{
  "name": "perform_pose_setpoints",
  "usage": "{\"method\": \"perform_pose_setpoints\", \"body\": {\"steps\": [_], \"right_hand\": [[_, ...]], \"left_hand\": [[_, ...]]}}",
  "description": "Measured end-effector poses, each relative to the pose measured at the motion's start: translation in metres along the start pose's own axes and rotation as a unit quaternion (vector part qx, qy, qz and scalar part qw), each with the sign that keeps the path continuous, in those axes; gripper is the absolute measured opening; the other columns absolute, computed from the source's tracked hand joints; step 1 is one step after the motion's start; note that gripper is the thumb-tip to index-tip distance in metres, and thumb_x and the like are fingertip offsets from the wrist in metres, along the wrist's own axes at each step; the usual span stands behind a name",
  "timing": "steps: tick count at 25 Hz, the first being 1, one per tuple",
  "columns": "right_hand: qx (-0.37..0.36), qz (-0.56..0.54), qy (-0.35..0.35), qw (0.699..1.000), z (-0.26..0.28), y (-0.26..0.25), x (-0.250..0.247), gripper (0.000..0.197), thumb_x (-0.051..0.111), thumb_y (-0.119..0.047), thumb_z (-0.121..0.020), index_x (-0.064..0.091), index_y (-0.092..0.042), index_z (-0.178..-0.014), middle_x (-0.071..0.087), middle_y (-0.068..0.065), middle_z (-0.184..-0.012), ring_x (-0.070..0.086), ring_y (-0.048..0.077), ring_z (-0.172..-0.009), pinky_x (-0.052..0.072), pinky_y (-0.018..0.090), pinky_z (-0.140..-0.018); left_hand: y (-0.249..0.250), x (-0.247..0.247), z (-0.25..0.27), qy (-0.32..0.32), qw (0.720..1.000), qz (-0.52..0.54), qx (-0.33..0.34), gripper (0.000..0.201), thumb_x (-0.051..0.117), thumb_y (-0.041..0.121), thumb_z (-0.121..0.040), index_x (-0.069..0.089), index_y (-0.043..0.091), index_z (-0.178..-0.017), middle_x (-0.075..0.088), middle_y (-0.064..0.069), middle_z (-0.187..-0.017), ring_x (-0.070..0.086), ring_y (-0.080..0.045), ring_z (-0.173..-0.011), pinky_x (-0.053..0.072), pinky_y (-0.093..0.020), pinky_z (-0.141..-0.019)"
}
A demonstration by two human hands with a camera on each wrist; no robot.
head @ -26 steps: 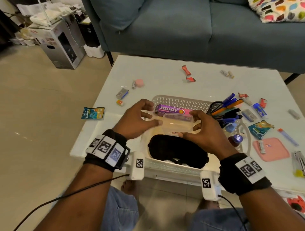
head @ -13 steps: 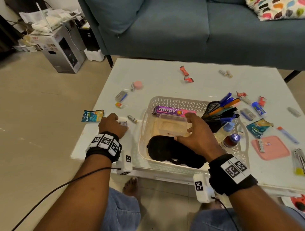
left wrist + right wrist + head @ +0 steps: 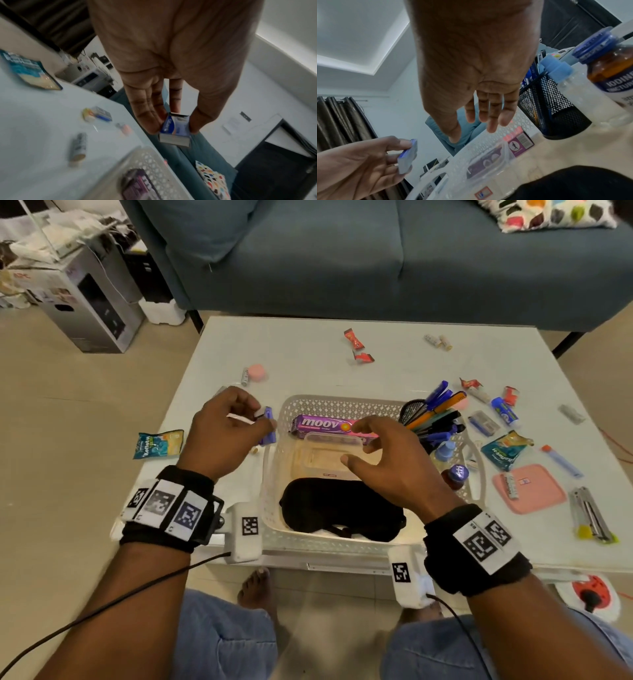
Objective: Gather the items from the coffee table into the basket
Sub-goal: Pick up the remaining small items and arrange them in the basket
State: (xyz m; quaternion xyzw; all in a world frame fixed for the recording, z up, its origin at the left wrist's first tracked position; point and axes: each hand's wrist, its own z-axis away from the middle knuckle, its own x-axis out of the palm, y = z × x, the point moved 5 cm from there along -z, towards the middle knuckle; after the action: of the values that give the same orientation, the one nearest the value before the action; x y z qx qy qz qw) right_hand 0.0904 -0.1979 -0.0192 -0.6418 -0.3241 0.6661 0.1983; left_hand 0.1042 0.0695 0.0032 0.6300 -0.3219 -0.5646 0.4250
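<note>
At about 9 o'clock of the basket (image 3: 274, 460), the left hand (image 3: 222, 436) pinches a small blue box (image 3: 175, 127) by its narrow sides, light and stiff by the look of it, while the right hand (image 3: 387, 460) hovers over the basket, fingers loosely spread, holding nothing.

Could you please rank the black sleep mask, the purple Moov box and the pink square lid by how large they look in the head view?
1. black sleep mask
2. pink square lid
3. purple Moov box, though partly hidden, so lid versus box is unsure.
</note>
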Motion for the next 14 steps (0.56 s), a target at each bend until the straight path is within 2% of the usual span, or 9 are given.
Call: {"method": "perform_pose_setpoints", "body": {"steps": [3, 5, 8, 11, 12, 14], "right_hand": [[-0.010, -0.097, -0.041, 0.994, 0.003, -0.020, -0.011, 0.039, 0.079, -0.038, -0.087, 0.063, -0.032, -0.122, 0.064, -0.019, -0.116, 0.069, 0.000, -0.092, 0.059, 0.021, -0.076], [-0.018, -0.144, -0.082, 0.986, 0.008, -0.030, -0.016, 0.043, 0.082, -0.036, -0.085, 0.063, -0.032, -0.124, 0.066, -0.017, -0.116, 0.071, 0.004, -0.093, 0.062, 0.023, -0.074], [-0.031, -0.115, -0.054, 0.991, 0.016, -0.032, -0.022, 0.041, 0.082, -0.028, -0.085, 0.062, -0.030, -0.121, 0.071, -0.013, -0.104, 0.073, 0.010, -0.085, 0.062, 0.025, -0.068], [-0.003, -0.082, -0.035, 0.996, 0.029, -0.022, -0.025, 0.038, 0.079, -0.019, -0.087, 0.060, -0.029, -0.118, 0.072, -0.006, -0.094, 0.073, 0.011, -0.078, 0.064, 0.035, -0.069], [0.002, -0.065, -0.032, 0.997, 0.034, -0.019, -0.028, 0.036, 0.078, -0.018, -0.087, 0.061, -0.030, -0.116, 0.071, -0.006, -0.092, 0.073, 0.011, -0.076, 0.064, 0.035, -0.069], [0.023, -0.022, -0.021, 0.999, 0.044, -0.011, -0.037, 0.030, 0.078, -0.019, -0.086, 0.063, -0.030, -0.110, 0.070, -0.006, -0.089, 0.071, 0.010, -0.074, 0.061, 0.028, -0.067]], "left_hand": [[0.022, 0.039, 0.011, -0.088, 0.994, 0.052, 0.031, 0.027, 0.084, 0.021, -0.078, 0.062, 0.012, -0.091, 0.068, -0.011, -0.094, 0.072, -0.037, -0.078, 0.061, -0.054, -0.075], [0.031, 0.060, 0.021, -0.128, 0.989, 0.070, 0.038, 0.029, 0.085, 0.024, -0.078, 0.062, 0.010, -0.091, 0.069, -0.010, -0.091, 0.074, -0.035, -0.078, 0.062, -0.054, -0.073], [0.034, 0.081, 0.032, -0.162, 0.983, 0.088, 0.012, 0.030, 0.084, 0.027, -0.081, 0.063, 0.008, -0.092, 0.070, -0.008, -0.089, 0.076, -0.030, -0.074, 0.063, -0.051, -0.074], [0.038, 0.092, 0.040, -0.212, 0.975, 0.066, 0.011, 0.027, 0.078, 0.034, -0.086, 0.066, 0.011, -0.092, 0.073, -0.005, -0.088, 0.075, -0.026, -0.073, 0.063, -0.048, -0.077], [0.039, 0.094, 0.042, -0.231, 0.972, 0.039, 0.026, 0.027, 0.077, 0.038, -0.087, 0.066, 0.013, -0.091, 0.073, -0.002, -0.087, 0.074, -0.024, -0.074, 0.063, -0.046, -0.078], [0.036, 0.095, 0.046, -0.274, 0.959, -0.039, 0.057, 0.030, 0.078, 0.047, -0.083, 0.067, 0.020, -0.089, 0.071, 0.005, -0.086, 0.070, -0.014, -0.075, 0.061, -0.037, -0.078]]}}
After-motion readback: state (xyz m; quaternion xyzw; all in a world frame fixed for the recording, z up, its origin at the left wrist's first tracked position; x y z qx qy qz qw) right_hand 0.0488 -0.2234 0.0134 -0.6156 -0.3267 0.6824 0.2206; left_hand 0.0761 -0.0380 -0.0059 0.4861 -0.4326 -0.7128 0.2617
